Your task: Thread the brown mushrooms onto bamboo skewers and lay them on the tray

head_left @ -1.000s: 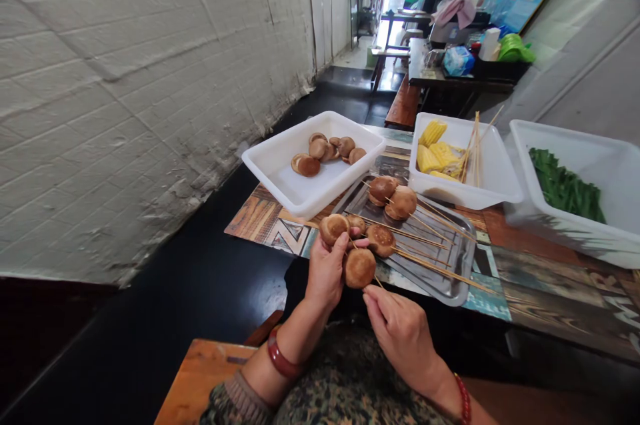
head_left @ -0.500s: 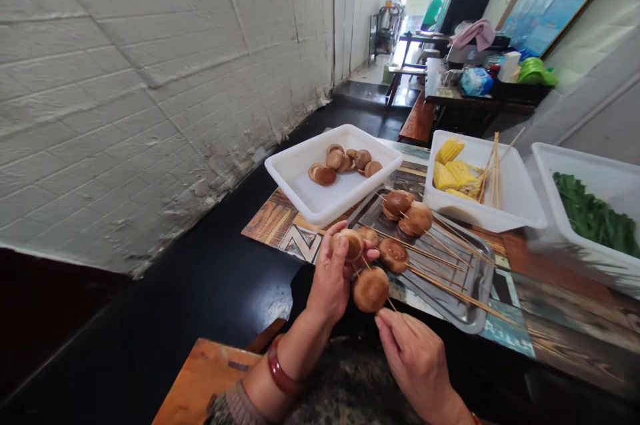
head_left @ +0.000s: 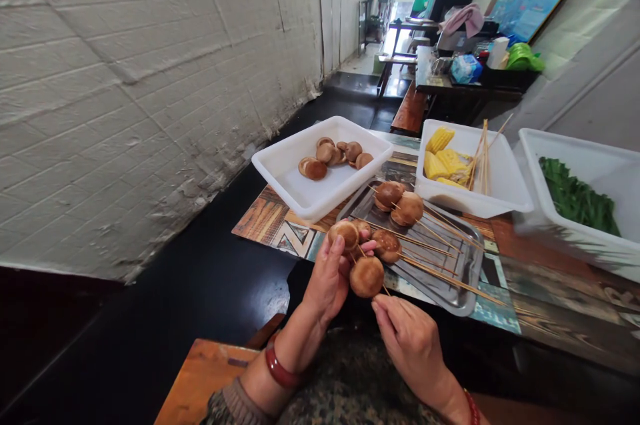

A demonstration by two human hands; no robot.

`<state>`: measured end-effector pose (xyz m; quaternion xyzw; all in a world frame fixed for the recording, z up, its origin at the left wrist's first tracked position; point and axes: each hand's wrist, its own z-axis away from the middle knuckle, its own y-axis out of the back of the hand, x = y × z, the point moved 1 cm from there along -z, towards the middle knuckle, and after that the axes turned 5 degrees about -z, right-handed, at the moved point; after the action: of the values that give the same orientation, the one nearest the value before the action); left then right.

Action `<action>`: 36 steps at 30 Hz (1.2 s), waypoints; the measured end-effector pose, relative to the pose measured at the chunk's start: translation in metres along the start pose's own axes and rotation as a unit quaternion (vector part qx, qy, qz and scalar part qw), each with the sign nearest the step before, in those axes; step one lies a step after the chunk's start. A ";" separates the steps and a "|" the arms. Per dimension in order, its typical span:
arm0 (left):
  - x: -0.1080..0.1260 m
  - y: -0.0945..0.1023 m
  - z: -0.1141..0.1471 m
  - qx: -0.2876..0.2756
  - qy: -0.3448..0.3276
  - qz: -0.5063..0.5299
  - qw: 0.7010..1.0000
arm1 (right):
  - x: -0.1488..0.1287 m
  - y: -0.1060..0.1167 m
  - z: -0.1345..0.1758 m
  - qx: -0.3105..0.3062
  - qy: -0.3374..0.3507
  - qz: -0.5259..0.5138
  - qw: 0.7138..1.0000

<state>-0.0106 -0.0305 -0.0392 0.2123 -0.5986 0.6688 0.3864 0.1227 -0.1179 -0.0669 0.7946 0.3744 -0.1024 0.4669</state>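
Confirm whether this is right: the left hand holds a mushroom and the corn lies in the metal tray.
Not quite: the corn lies in a white tub, not the metal tray, as the head view shows. The left hand does hold a mushroom.

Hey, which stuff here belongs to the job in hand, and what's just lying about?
Apparently in use:
left hand, holding a mushroom
right hand, at the skewer
metal tray of skewered mushrooms
white tub of loose mushrooms

Apparently just lying about:
corn
leafy greens
pink cloth
blue-and-white packet
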 end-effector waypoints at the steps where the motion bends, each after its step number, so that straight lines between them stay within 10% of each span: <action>1: -0.003 0.001 0.001 -0.003 0.008 0.000 1.000 | 0.001 0.000 0.000 0.006 -0.003 0.000 1.000; 16: 0.000 -0.004 -0.003 0.023 0.084 0.042 0.995 | 0.003 0.012 -0.013 0.038 -0.070 -0.113 0.990; 26: 0.005 -0.008 0.001 -0.069 0.076 0.015 0.995 | 0.014 -0.003 -0.015 -0.009 -0.347 -0.393 0.852; 36: -0.028 -0.004 0.012 -0.031 0.078 -0.047 0.995 | 0.017 -0.010 -0.020 0.029 -0.346 -0.388 0.854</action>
<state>0.0071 -0.0490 -0.0552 0.1755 -0.5767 0.6451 0.4695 0.1233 -0.0903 -0.0716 0.5109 0.4634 -0.5544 0.4658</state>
